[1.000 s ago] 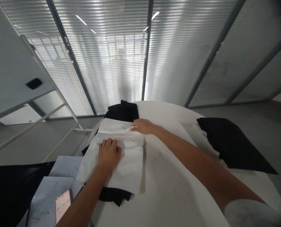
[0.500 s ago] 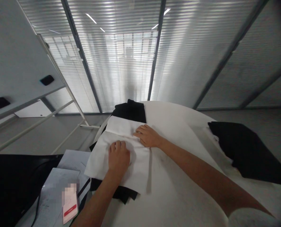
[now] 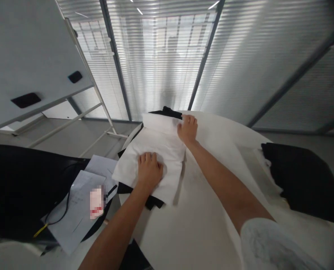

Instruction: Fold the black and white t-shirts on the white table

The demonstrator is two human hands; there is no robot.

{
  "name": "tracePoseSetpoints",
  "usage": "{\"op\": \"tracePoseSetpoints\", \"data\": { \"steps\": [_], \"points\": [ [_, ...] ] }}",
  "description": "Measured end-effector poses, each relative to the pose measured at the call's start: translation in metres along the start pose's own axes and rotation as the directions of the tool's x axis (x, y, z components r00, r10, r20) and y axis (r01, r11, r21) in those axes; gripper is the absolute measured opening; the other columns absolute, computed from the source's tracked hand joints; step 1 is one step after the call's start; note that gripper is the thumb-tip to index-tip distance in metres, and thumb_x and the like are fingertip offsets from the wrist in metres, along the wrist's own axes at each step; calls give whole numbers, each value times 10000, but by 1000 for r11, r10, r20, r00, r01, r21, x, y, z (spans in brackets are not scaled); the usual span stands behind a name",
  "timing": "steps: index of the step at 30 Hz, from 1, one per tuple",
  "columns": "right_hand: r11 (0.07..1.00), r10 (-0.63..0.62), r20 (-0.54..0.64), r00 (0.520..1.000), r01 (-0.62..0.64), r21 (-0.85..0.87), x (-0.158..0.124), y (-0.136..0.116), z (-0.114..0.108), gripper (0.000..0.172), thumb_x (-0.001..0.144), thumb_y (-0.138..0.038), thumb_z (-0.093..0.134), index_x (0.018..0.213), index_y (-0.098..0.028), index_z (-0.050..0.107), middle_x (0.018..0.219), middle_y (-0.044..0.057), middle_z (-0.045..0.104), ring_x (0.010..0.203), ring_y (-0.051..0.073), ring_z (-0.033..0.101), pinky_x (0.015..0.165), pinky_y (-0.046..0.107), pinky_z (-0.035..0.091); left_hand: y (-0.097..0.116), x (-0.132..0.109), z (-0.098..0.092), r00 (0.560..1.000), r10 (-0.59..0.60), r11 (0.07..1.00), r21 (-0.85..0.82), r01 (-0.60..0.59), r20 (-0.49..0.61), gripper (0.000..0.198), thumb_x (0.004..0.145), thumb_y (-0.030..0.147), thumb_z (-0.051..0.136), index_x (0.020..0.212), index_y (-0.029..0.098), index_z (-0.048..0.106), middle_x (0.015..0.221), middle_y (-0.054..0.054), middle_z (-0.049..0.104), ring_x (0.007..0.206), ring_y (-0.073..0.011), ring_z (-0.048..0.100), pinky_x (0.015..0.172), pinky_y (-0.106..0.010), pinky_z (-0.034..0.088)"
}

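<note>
A folded white cloth point(image 3: 158, 150) lies on a stack of black cloth point(image 3: 152, 202) at the left side of a round white table point(image 3: 200, 225). My left hand point(image 3: 149, 170) rests palm down on the near part of the white cloth, fingers together and flat. My right hand point(image 3: 187, 128) presses flat on the cloth's far right corner, fingers stretched out. Black cloth point(image 3: 169, 111) shows beyond the white cloth's far edge.
Another black cloth point(image 3: 301, 180) with white cloth under it lies at the table's right. Papers point(image 3: 79, 202), a phone point(image 3: 96, 202) and a cable point(image 3: 57, 213) lie on a dark surface at the left. A whiteboard point(image 3: 23, 56) stands left; glass walls with blinds behind.
My right hand slid from the middle of the white cloth to its far right corner. My left hand stayed pressed on the near part. The camera view shifted right and down.
</note>
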State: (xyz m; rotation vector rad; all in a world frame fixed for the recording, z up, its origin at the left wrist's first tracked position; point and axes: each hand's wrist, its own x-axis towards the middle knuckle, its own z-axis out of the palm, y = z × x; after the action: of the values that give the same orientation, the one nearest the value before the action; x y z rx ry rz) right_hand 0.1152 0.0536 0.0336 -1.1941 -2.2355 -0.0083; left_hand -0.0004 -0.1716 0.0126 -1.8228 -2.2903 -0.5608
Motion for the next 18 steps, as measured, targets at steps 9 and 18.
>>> {"op": "tracePoseSetpoints", "data": {
  "steps": [9, 18],
  "points": [
    [970, -190, 171, 967, 212, -123, -21, -1, 20, 409, 919, -284, 461, 1323, -230, 498, 1242, 145, 511, 1115, 317, 434, 900, 439, 320, 0, -3, -2, 999, -34, 999, -25, 34, 19, 299, 841, 254, 488, 1125, 172, 535, 1098, -142, 550, 1104, -305, 451, 982, -485, 300],
    [995, -102, 164, 981, 98, 30, 13, 10, 18, 368, 977, -336, 388, 1282, -211, 551, 1183, 127, 581, 1059, 275, 496, 875, 382, 343, -3, 0, 0, 999, -27, 999, -38, 28, 46, 327, 845, 263, 481, 1157, 172, 526, 1111, -145, 546, 1115, -307, 440, 977, -483, 306]
  ]
}}
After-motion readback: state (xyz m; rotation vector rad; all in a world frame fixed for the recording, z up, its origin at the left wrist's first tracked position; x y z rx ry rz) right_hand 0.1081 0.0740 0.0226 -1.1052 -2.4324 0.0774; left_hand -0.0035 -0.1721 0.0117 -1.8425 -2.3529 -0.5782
